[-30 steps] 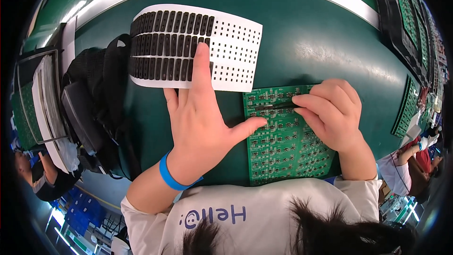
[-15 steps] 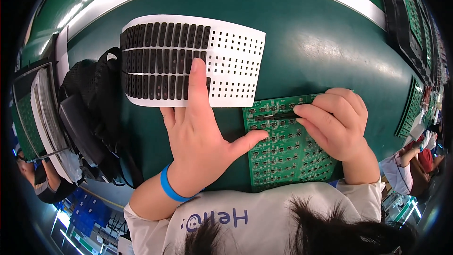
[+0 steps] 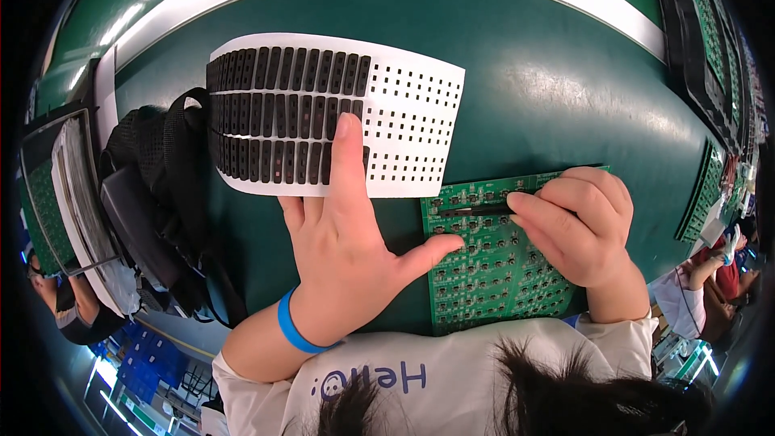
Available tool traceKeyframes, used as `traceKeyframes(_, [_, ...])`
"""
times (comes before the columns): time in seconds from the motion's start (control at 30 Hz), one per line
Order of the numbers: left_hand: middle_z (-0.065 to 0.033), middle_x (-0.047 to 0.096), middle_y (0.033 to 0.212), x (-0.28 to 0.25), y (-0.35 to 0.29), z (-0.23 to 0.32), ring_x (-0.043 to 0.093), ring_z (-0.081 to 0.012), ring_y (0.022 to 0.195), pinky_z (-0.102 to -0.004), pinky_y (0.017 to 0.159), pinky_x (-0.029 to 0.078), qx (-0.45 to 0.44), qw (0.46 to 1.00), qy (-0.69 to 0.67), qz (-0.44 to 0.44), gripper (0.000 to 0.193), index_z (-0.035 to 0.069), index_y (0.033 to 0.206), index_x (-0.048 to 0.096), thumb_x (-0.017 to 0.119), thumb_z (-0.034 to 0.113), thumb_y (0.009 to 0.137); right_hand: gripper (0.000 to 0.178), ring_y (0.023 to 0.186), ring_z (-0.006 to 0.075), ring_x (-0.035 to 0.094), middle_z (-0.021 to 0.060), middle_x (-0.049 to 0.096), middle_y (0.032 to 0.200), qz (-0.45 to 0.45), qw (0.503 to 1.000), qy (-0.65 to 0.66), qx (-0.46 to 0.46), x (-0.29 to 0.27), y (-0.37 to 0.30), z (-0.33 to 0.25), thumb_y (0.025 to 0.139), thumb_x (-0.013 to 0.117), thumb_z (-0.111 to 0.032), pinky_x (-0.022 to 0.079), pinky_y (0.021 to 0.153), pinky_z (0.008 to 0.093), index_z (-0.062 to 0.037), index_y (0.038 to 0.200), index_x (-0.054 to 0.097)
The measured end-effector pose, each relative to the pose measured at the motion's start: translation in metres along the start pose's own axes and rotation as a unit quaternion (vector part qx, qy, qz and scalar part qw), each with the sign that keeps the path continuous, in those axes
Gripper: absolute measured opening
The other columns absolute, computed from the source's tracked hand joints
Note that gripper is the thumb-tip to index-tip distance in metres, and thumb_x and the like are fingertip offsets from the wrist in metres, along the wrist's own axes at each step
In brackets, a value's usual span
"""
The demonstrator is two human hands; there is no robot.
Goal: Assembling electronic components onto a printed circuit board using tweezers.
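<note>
Over the green circuit board, my right hand pinches dark tweezers. Their tips point left, at the upper left part of the board among its small dark components. Whether a small piece sits in the tips I cannot make out. My left hand is open, palm down, its index fingertip on a white sheet that carries rows of black adhesive pads. Its thumb stretches right to the board's left edge. The middle fingers go partly under the sheet. On the sheet's right part the pads are gone and small square holes show.
A black bag lies on the left of the green table. Beyond it stands a rack with boards. On the right are black trays of boards and another green board. Other people work at both sides.
The sheet and the circuit board appear slightly lower and further right in the picture. The tweezers and my right hand have shifted a little downward. My left hand keeps its spread pose.
</note>
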State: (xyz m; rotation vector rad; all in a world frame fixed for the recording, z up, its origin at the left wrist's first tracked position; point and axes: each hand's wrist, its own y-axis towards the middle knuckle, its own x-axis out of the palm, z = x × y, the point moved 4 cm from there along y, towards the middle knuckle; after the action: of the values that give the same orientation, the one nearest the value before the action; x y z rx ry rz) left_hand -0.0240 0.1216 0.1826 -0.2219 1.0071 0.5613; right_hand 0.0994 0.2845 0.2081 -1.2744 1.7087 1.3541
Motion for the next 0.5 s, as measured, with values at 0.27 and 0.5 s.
traceKeyframes(0.27, [-0.028,0.028,0.141,0.0003,0.0005,0.0,0.035,-0.0433,0.124,-0.0497,0.106,0.025,-0.004,1.0,-0.001,-0.012,0.124,-0.013,0.14,0.017,0.086,0.045,0.055,0.028,0.064,0.0149,0.055,-0.0008,0.056,0.077,-0.001,1.0,-0.003,-0.005,0.0001,-0.0005,0.0001,0.059,0.067,-0.015,0.038,0.047,0.0254,-0.0118,0.086,0.069])
traceKeyframes(0.5, [-0.0281,0.029,0.14,0.0004,-0.0003,-0.0002,0.034,-0.0439,0.124,-0.0501,0.106,0.025,-0.001,1.0,-0.001,-0.007,0.124,-0.013,0.14,0.017,0.086,0.045,0.055,0.027,0.064,0.0148,0.055,-0.0009,0.056,0.077,0.002,1.0,-0.003,-0.007,0.0003,-0.001,-0.0001,0.059,0.068,-0.014,0.038,0.048,0.0253,-0.0121,0.086,0.069])
